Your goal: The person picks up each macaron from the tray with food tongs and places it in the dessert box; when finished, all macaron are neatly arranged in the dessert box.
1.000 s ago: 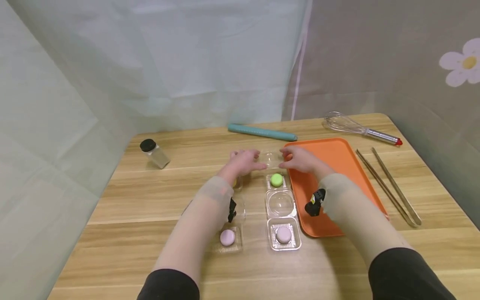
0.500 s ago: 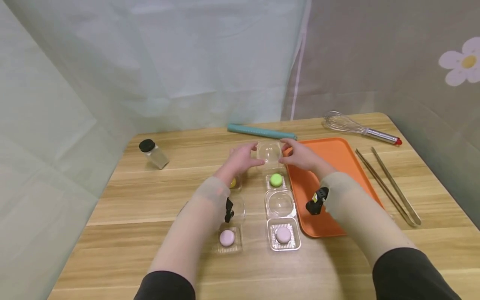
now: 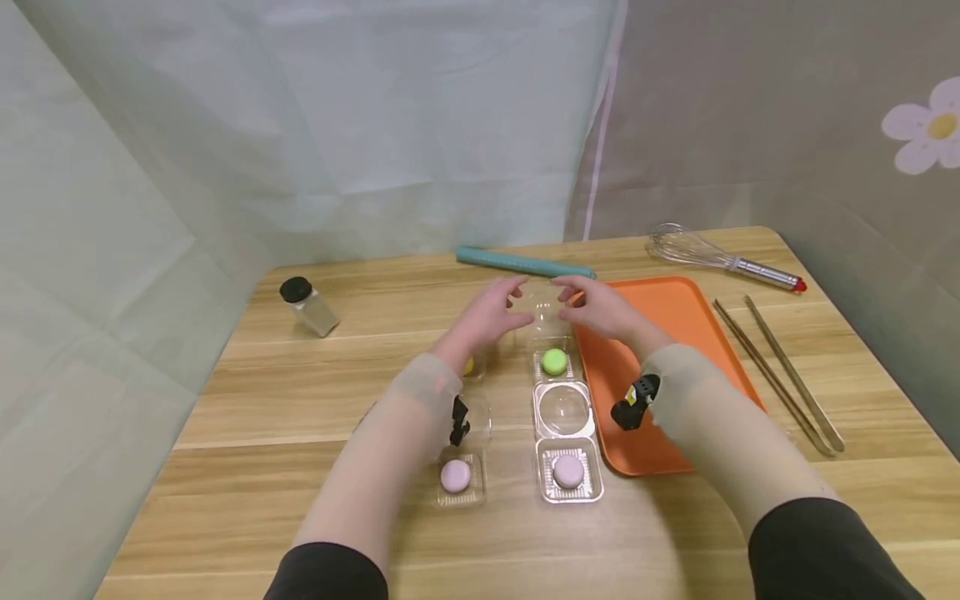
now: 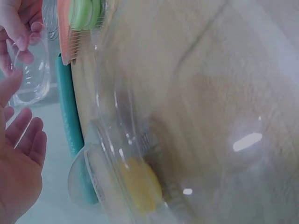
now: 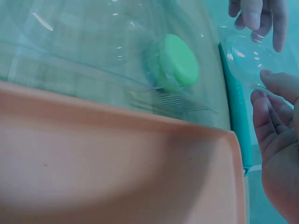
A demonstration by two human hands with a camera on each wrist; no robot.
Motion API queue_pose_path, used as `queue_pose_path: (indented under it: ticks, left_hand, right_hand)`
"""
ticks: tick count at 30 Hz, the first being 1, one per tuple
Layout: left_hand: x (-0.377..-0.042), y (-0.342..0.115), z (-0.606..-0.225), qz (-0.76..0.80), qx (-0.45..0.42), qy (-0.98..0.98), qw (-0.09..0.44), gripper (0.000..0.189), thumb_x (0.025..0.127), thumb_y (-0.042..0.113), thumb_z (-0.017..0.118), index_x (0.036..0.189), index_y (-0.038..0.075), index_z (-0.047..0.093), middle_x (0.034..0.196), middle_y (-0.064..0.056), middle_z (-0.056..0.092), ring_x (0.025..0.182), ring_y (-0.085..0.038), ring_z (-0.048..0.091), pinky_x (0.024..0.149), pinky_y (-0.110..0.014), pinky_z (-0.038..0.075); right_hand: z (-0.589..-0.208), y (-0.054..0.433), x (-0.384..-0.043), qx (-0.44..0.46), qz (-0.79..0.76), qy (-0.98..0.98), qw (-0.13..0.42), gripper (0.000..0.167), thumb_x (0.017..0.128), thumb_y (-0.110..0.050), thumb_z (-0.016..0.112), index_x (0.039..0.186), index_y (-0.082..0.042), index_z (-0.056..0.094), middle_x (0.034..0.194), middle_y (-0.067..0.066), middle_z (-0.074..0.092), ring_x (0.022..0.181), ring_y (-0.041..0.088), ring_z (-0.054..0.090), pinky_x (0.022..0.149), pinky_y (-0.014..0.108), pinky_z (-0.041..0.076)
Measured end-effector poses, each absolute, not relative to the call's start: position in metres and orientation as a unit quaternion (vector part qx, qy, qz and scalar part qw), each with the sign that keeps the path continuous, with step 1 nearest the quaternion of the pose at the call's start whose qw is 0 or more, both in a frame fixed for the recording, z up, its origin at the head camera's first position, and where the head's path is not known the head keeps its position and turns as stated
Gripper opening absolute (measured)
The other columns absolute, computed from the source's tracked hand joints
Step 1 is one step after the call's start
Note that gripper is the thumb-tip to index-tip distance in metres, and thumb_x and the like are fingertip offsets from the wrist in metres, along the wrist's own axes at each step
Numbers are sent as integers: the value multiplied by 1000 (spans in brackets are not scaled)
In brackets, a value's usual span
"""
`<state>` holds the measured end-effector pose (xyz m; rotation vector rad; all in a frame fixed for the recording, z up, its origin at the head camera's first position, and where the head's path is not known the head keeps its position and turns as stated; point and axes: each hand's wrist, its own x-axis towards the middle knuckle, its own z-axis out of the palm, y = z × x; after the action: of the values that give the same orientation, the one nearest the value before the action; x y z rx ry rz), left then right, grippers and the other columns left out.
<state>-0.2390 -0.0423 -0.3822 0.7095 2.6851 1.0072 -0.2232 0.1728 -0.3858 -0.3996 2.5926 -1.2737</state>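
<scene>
In the head view a clear hinged lid point(image 3: 543, 313) stands raised behind its plastic base, which holds a green macaron point(image 3: 554, 362). My right hand point(image 3: 600, 310) pinches the lid's right edge between thumb and finger, as the right wrist view shows. On the other side my left hand point(image 3: 487, 313) has its fingers spread, thumb tip close by the lid's left edge. Below my left wrist a yellow macaron point(image 4: 141, 185) sits in another clear box, mostly hidden by the arm in the head view. Nearer lie two lilac macarons point(image 3: 568, 472) in clear boxes, lids folded back.
An orange tray point(image 3: 678, 317) lies under my right forearm. Beyond it are metal tongs point(image 3: 780, 375) and a whisk point(image 3: 720, 257). A teal rolling pin point(image 3: 525, 262) lies just behind the lid. At the left is a tilted black-capped jar point(image 3: 309, 307).
The clear lid has swung up from lying lower behind the green macaron. Both hands have moved slightly up and away with it.
</scene>
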Motion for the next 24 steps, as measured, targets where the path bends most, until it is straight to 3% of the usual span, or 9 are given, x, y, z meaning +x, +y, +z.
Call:
queue_pose_path:
  ticks: [8,15,18,24]
  left_hand:
    - [-238,-46,-381,361,281,882,111,81,79,18,76,145,14,31,91,-4,58,83,-17,56,76,-29,47]
    - [-234,-46,-376,369,296,877,90,66,85,10,68,141,20,35,82,-4,55,74,-16,53,67,-29,47]
    - [-233,-47,-374,369,288,881,68,61,87,10,66,139,21,36,82,-4,55,74,-17,53,68,-29,46]
    - [-230,-48,-371,363,280,888,27,59,87,11,66,137,21,37,81,-4,56,72,-17,52,65,-30,45]
  right_hand:
    - [-378,179,-219,-162,-472,859,113,53,89,-14,65,138,-13,46,115,14,55,104,30,55,85,42,47]
    - [-376,185,-214,-169,-543,812,131,53,92,-17,61,140,-9,42,117,24,55,99,33,56,87,47,47]
    - [-377,188,-212,-161,-587,777,158,53,96,-23,54,142,-4,36,116,27,52,94,32,58,86,46,48]
    - [-377,189,-208,-116,-677,678,261,69,97,-53,33,145,-3,29,98,17,58,81,24,62,72,33,51]
